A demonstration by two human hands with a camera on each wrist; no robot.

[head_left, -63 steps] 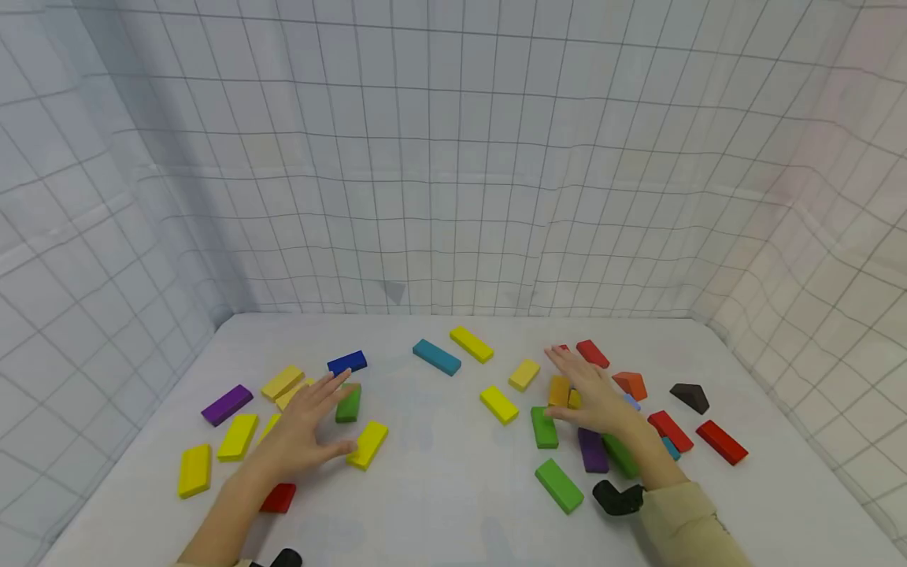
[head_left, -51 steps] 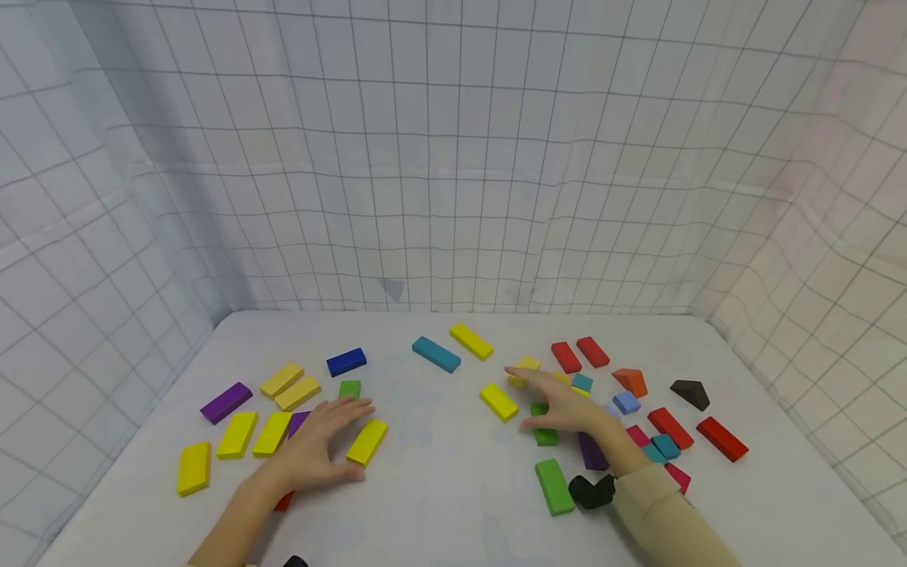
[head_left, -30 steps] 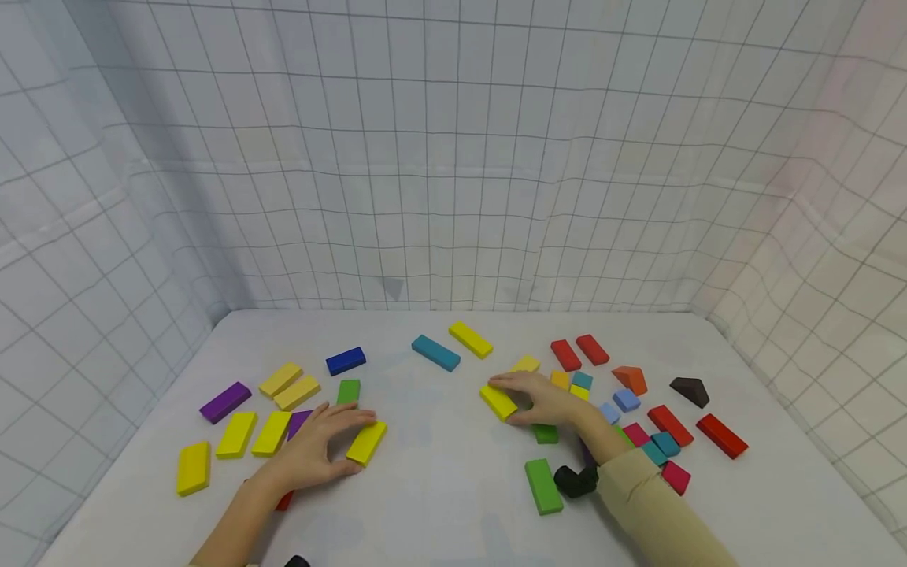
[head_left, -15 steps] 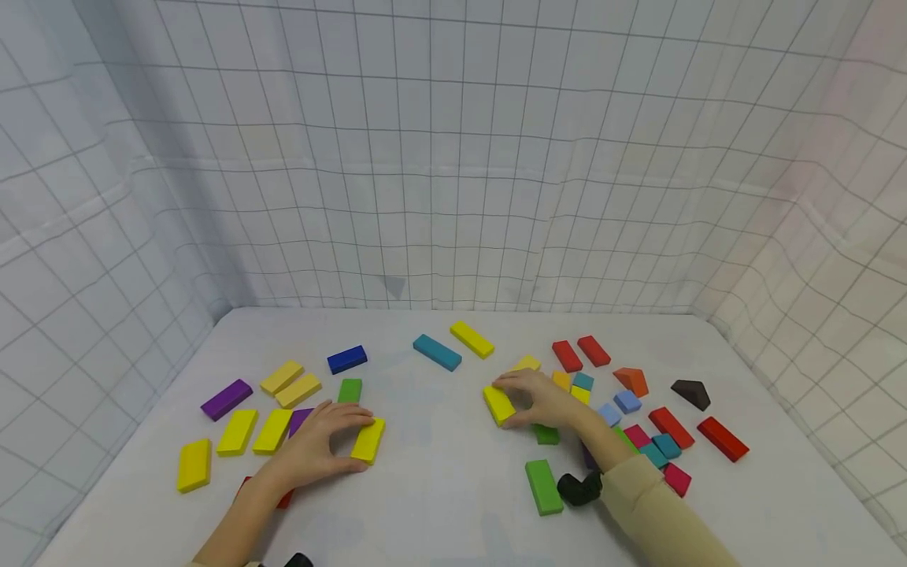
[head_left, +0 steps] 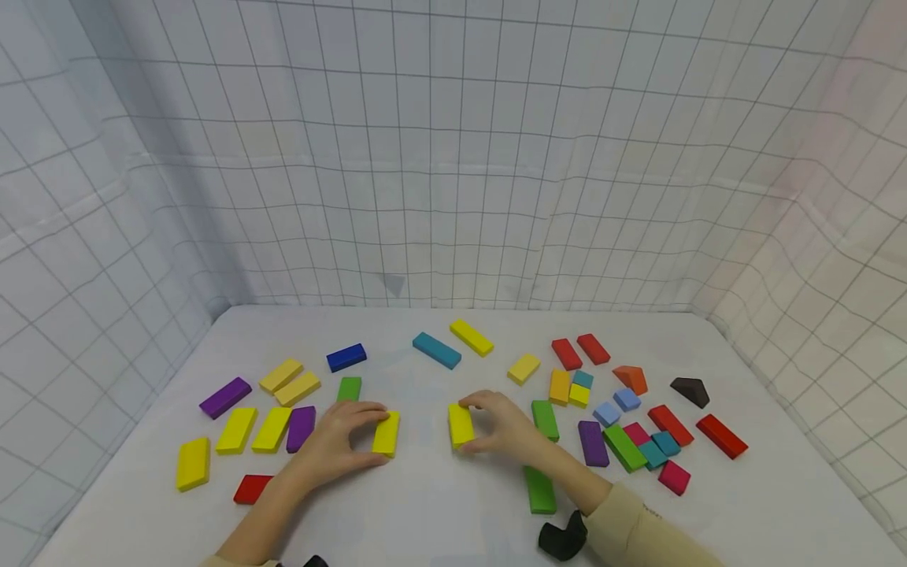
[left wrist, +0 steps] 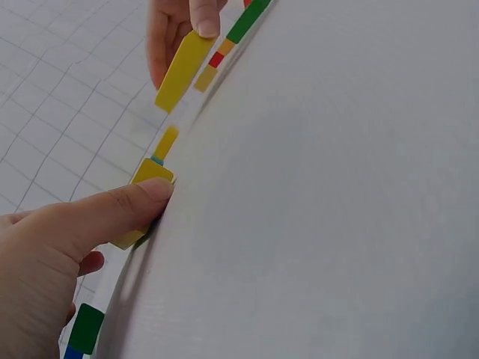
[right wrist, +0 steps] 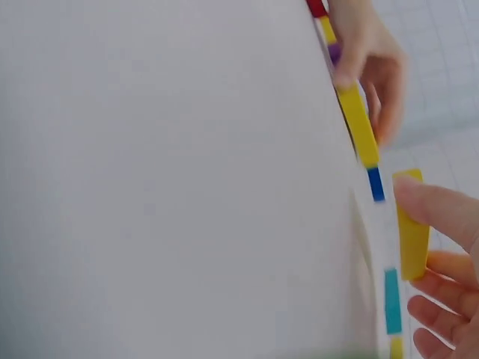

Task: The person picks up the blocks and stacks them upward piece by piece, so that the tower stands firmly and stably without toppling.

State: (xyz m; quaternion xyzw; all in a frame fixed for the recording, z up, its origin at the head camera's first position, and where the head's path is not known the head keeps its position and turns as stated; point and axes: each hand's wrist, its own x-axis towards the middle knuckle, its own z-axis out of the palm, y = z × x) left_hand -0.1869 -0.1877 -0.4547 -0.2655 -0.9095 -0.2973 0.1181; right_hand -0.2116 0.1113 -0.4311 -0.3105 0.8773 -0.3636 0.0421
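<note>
While both hands rest on the tabletop (head_left: 425, 504) in the head view, the left hand (head_left: 333, 445) pinches one yellow block (head_left: 386, 433) and the right hand (head_left: 505, 429) another (head_left: 460, 425), near each other. Left wrist view: thumb (left wrist: 112, 213) on its block (left wrist: 146, 187). Right wrist view: fingers (right wrist: 441, 213) grip theirs (right wrist: 412, 232).

bright even light, soft shadows, blurred wrist views

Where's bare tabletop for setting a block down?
Free: the near strip of the white tabletop, in front of both hands; the far strip behind the teal rectangular block. The narrow gap between the two held yellow blocks is open. Crowded: the right cluster around the purple rectangular block.
</note>
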